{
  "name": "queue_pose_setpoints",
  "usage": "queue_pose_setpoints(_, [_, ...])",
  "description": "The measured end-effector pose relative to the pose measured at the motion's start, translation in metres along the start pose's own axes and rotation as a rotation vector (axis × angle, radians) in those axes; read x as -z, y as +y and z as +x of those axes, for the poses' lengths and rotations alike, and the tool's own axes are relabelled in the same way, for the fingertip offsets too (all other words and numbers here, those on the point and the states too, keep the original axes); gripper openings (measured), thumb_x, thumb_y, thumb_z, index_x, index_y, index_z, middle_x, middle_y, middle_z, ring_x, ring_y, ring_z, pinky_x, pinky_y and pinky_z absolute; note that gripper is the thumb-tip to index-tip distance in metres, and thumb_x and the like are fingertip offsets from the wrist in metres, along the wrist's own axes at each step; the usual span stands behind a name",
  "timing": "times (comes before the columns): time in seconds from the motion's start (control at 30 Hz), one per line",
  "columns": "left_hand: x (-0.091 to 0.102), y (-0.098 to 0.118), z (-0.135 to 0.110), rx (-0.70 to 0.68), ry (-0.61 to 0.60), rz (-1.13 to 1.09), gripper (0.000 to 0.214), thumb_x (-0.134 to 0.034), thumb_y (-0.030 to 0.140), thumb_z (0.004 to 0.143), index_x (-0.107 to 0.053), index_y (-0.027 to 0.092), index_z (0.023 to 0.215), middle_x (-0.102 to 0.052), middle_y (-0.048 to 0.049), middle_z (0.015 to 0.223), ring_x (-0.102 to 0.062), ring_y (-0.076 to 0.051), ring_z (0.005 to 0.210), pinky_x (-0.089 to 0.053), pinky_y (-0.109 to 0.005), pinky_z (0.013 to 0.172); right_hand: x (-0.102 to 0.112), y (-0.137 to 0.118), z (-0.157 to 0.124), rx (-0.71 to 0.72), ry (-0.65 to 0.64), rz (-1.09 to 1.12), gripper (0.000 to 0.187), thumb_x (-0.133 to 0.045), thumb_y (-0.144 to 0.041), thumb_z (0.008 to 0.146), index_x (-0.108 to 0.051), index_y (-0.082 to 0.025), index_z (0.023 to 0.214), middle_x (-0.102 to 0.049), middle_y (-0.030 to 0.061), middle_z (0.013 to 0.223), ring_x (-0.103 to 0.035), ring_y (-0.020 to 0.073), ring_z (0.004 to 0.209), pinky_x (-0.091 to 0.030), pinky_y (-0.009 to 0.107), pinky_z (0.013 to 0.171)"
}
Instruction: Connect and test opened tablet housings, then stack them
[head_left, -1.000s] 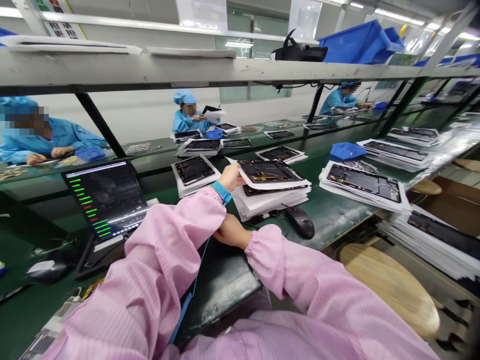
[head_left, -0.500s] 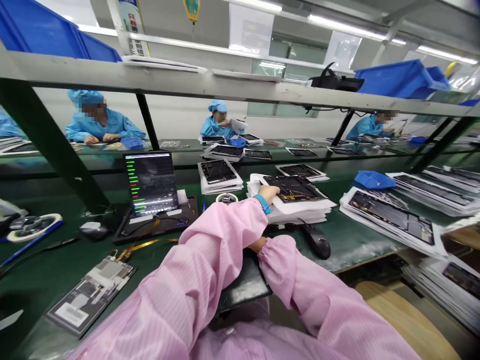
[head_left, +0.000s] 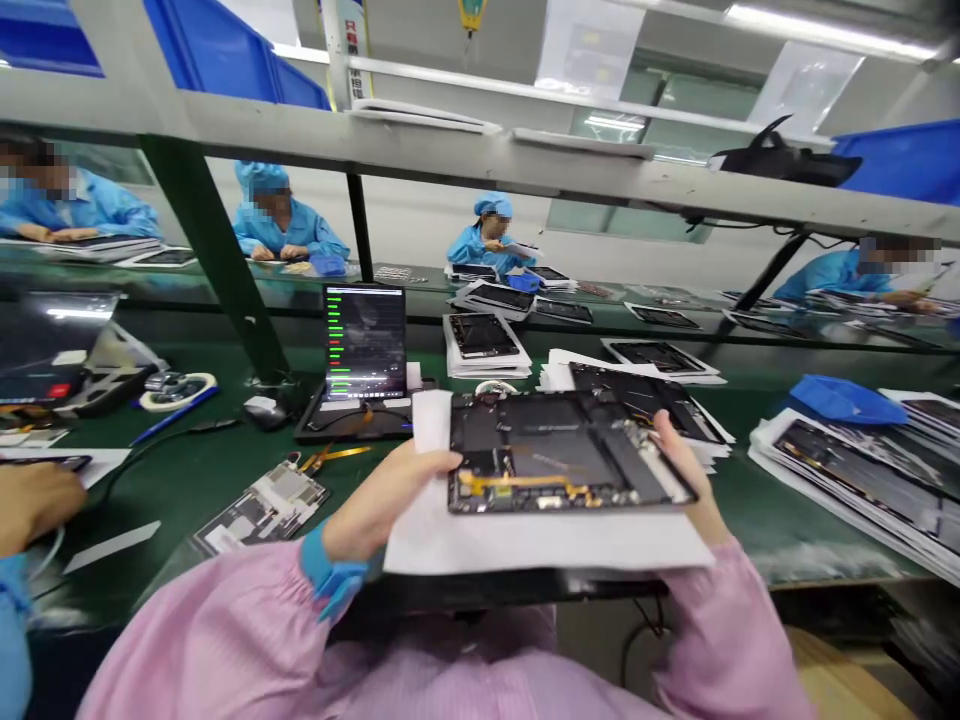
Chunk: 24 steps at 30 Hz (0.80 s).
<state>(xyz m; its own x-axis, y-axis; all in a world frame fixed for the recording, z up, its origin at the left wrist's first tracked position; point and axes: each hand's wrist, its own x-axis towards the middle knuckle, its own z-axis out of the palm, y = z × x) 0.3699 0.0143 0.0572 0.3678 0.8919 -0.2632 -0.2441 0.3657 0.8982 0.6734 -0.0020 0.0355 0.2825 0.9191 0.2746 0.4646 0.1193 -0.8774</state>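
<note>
I hold an opened tablet chassis, dark with an orange flex cable, lying on a white sheet of paper just above the bench's front edge. My left hand grips the left end of chassis and paper, thumb on top. My right hand grips the right end, fingers curled over the edge. A blue wrist strap sits on my left wrist. Behind lies the stack of similar chassis on paper.
A lit tablet on a stand shows green bars. A circuit board, mouse and tape roll lie left. More chassis stacks and a blue tray sit right. Another person's hand is at far left. Workers in blue sit opposite.
My left hand lifted the top chassis with its paper off the stack and brought it toward me; my right hand came up and took its right end. My view swung left.
</note>
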Motion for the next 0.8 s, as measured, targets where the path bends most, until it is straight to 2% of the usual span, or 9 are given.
queue_pose_setpoints(0.13, [0.062, -0.009, -0.012, -0.032, 0.013, 0.402, 0.029, -0.064, 0.039, 0.075, -0.068, 0.021, 0.096, -0.072, -0.0066, 0.092, -0.067, -0.025, 0.082, -0.055, -0.035, 0.071, -0.007, 0.004, 0.001, -0.246, -0.233, 0.364, 0.038, -0.072, -0.044, 0.073, -0.070, -0.020, 0.103, -0.069, 0.0088, 0.111, -0.064, 0.0273, 0.105, -0.052, 0.038, 0.090])
queue_pose_setpoints(0.17, [0.076, -0.007, -0.007, -0.099, 0.089, 0.548, 0.030, -0.058, 0.041, 0.080, -0.067, 0.021, 0.100, -0.071, -0.0075, 0.097, -0.066, -0.025, 0.086, -0.055, -0.036, 0.075, -0.009, 0.006, -0.002, -0.300, -0.259, 0.422, 0.039, -0.075, -0.040, 0.070, -0.069, -0.021, 0.104, -0.069, 0.0079, 0.114, -0.064, 0.0265, 0.105, -0.052, 0.036, 0.091])
queue_pose_setpoints(0.23, [0.100, 0.000, 0.011, -0.275, 0.347, 0.884, 0.033, -0.051, 0.038, 0.085, -0.064, 0.021, 0.109, -0.067, -0.0095, 0.108, -0.063, -0.027, 0.099, -0.052, -0.039, 0.086, -0.013, 0.009, -0.006, -0.369, -0.298, 0.445, 0.041, -0.077, -0.036, 0.069, -0.068, -0.023, 0.107, -0.068, 0.0064, 0.115, -0.065, 0.0248, 0.103, -0.052, 0.035, 0.089])
queue_pose_setpoints(0.3, [0.116, 0.005, 0.031, -0.357, 0.538, 1.305, 0.035, -0.059, 0.032, 0.080, -0.064, 0.018, 0.112, -0.063, -0.0134, 0.115, -0.054, -0.032, 0.113, -0.046, -0.044, 0.096, -0.016, 0.012, -0.008, -0.413, -0.346, 0.432, 0.042, -0.076, -0.036, 0.070, -0.067, -0.023, 0.109, -0.068, 0.0056, 0.115, -0.066, 0.0236, 0.100, -0.053, 0.033, 0.087])
queue_pose_setpoints(0.4, [0.127, 0.012, 0.058, -0.289, 0.578, 1.765, 0.027, -0.064, 0.022, 0.075, -0.068, 0.012, 0.099, -0.061, -0.0194, 0.113, -0.048, -0.038, 0.116, -0.045, -0.047, 0.093, -0.028, 0.018, -0.003, -0.457, -0.372, 0.421, 0.039, -0.077, -0.035, 0.070, -0.066, -0.024, 0.106, -0.070, 0.0047, 0.109, -0.067, 0.0211, 0.093, -0.055, 0.030, 0.081])
queue_pose_setpoints(0.5, [0.131, 0.018, 0.072, -0.243, 0.584, 1.863, 0.020, -0.050, 0.014, 0.082, -0.068, 0.011, 0.089, -0.064, -0.0201, 0.102, -0.054, -0.036, 0.108, -0.046, -0.044, 0.086, -0.049, 0.023, 0.003, -0.496, -0.422, 0.465, 0.033, -0.077, -0.034, 0.070, -0.066, -0.024, 0.099, -0.071, 0.0042, 0.097, -0.068, 0.0190, 0.083, -0.057, 0.027, 0.074])
queue_pose_setpoints(0.6, [0.135, 0.024, 0.071, -0.187, 0.586, 1.758, 0.018, -0.051, 0.019, 0.083, -0.066, 0.014, 0.092, -0.067, -0.0138, 0.092, -0.061, -0.030, 0.093, -0.047, -0.037, 0.078, -0.070, 0.024, 0.007, -0.533, -0.497, 0.522, 0.025, -0.077, -0.032, 0.070, -0.066, -0.023, 0.090, -0.071, 0.0045, 0.091, -0.068, 0.0175, 0.079, -0.058, 0.024, 0.071])
queue_pose_setpoints(0.7, [0.138, 0.023, 0.065, -0.279, 0.483, 1.718, 0.025, -0.062, 0.034, 0.079, -0.064, 0.016, 0.096, -0.067, -0.0101, 0.094, -0.061, -0.027, 0.088, -0.047, -0.035, 0.075, -0.080, 0.025, 0.012, -0.596, -0.551, 0.574, 0.020, -0.075, -0.033, 0.072, -0.066, -0.021, 0.086, -0.071, 0.0061, 0.090, -0.068, 0.0192, 0.082, -0.059, 0.026, 0.070])
queue_pose_setpoints(0.8, [0.138, 0.018, 0.063, -0.409, 0.349, 1.798, 0.013, -0.061, 0.026, 0.077, -0.065, 0.015, 0.081, -0.065, -0.0124, 0.093, -0.058, -0.029, 0.095, -0.046, -0.037, 0.081, -0.080, 0.030, 0.018, -0.617, -0.576, 0.610, 0.021, -0.074, -0.036, 0.075, -0.065, -0.020, 0.085, -0.070, 0.0061, 0.085, -0.067, 0.0205, 0.080, -0.058, 0.028, 0.067])
